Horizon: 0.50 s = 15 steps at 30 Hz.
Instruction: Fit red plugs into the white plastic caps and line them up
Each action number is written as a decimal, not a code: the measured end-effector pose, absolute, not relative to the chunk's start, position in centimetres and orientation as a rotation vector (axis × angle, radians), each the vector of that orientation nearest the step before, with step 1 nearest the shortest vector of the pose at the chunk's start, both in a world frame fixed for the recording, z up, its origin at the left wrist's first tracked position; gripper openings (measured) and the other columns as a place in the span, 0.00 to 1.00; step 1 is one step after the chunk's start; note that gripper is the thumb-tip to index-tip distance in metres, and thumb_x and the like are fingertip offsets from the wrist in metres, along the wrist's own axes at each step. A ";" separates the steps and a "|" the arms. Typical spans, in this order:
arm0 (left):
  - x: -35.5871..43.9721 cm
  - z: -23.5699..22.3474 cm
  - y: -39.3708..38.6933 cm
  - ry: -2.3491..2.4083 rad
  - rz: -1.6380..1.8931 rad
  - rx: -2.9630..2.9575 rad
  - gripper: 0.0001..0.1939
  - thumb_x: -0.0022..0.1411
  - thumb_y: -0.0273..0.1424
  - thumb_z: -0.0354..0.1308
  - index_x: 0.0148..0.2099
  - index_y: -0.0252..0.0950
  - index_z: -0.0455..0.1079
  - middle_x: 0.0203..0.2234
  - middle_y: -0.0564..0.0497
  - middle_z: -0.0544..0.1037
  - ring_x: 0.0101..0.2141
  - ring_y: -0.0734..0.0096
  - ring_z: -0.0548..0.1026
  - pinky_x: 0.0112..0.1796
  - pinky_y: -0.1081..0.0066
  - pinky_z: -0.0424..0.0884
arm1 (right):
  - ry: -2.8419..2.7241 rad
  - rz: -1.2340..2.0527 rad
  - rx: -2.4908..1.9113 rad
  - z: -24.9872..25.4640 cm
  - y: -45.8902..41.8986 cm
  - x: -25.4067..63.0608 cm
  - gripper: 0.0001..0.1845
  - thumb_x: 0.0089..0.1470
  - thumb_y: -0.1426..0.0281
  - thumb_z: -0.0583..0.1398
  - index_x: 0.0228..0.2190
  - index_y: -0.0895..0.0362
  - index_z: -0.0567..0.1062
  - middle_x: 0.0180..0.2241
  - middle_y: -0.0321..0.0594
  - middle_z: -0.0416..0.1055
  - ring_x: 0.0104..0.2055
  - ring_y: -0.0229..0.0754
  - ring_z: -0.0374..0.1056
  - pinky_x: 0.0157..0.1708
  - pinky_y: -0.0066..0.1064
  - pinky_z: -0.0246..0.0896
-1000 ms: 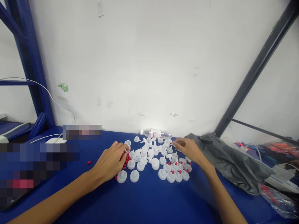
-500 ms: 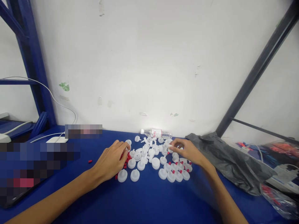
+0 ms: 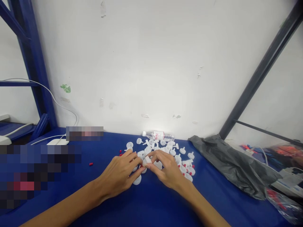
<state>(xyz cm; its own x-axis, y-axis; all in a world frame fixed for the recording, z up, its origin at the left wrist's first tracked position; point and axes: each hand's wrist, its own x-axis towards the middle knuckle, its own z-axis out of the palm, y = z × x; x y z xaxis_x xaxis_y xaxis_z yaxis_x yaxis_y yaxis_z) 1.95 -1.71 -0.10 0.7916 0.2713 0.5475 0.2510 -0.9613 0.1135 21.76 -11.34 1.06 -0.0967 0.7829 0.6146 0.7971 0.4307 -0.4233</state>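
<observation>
My right hand (image 3: 169,167) pinches a white plastic nozzle cap (image 3: 147,160) between thumb and fingers. My left hand (image 3: 119,171) meets it at the near side of the pile, its fingers closed on a small red cap (image 3: 141,166) that shows only as a speck of red at the fingertips. Whether the red cap touches the white one I cannot tell. Loose white nozzle caps (image 3: 148,150) lie heaped behind both hands. To the right, several white caps with red tips (image 3: 182,169) are partly hidden by my right hand.
A clear bottle (image 3: 158,135) lies against the wall. One red cap (image 3: 91,164) lies apart on the blue table (image 3: 146,208). A grey plastic bag (image 3: 236,167) spreads over the right side. At the left are a white charger with cable (image 3: 58,142) and blurred-out items.
My right hand has moved left from the pile's right side with a white nozzle cap. My left hand has shifted right, away from the small red caps, to meet it.
</observation>
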 end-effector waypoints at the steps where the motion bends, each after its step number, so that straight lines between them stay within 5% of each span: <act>1: 2.0 -0.2 -1.7 0.404 0.923 2.953 0.11 0.73 0.35 0.46 0.41 0.39 0.67 0.33 0.51 0.74 0.35 0.65 0.69 0.29 0.70 0.61 | -1.860 -0.006 -1.330 0.9 -11.4 21.7 0.12 0.61 0.61 0.61 0.29 0.54 0.69 0.37 0.40 0.76 0.38 0.43 0.72 0.39 0.33 0.64; 4: 2.1 -0.3 -1.5 0.396 0.993 2.963 0.13 0.74 0.33 0.44 0.40 0.38 0.67 0.31 0.51 0.73 0.34 0.66 0.68 0.27 0.70 0.60 | -1.815 0.083 -1.336 0.9 -11.4 21.9 0.12 0.57 0.59 0.64 0.34 0.53 0.70 0.36 0.39 0.76 0.37 0.43 0.73 0.38 0.33 0.66; 8: 1.9 -0.4 -1.5 0.422 0.978 2.926 0.09 0.73 0.34 0.46 0.42 0.39 0.66 0.33 0.51 0.73 0.34 0.67 0.68 0.27 0.71 0.59 | -1.872 0.122 -1.383 1.4 -11.5 22.0 0.31 0.53 0.56 0.68 0.55 0.48 0.67 0.41 0.37 0.77 0.36 0.41 0.72 0.40 0.34 0.68; 12: 1.9 -0.1 -1.3 0.383 0.905 3.008 0.09 0.72 0.34 0.48 0.39 0.38 0.65 0.32 0.51 0.73 0.34 0.66 0.67 0.26 0.71 0.57 | -1.977 0.053 -1.295 1.5 -11.4 21.5 0.18 0.55 0.58 0.66 0.47 0.49 0.76 0.41 0.36 0.78 0.39 0.41 0.74 0.44 0.33 0.67; 15: 2.0 0.4 -1.4 0.301 0.847 3.071 0.14 0.73 0.30 0.44 0.33 0.37 0.63 0.28 0.51 0.72 0.32 0.66 0.65 0.25 0.71 0.54 | -2.003 -0.040 -1.244 1.3 -11.1 21.7 0.19 0.53 0.58 0.67 0.45 0.50 0.77 0.39 0.37 0.80 0.39 0.42 0.74 0.43 0.35 0.67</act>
<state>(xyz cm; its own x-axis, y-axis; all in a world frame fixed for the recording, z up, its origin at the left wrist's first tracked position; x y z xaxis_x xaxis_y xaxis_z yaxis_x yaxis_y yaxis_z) 1.99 -1.45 0.35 0.8424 0.1648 0.5130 0.1959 -0.9806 -0.0065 21.70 -11.12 1.33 -0.2329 0.7535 0.6148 0.7775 0.5240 -0.3477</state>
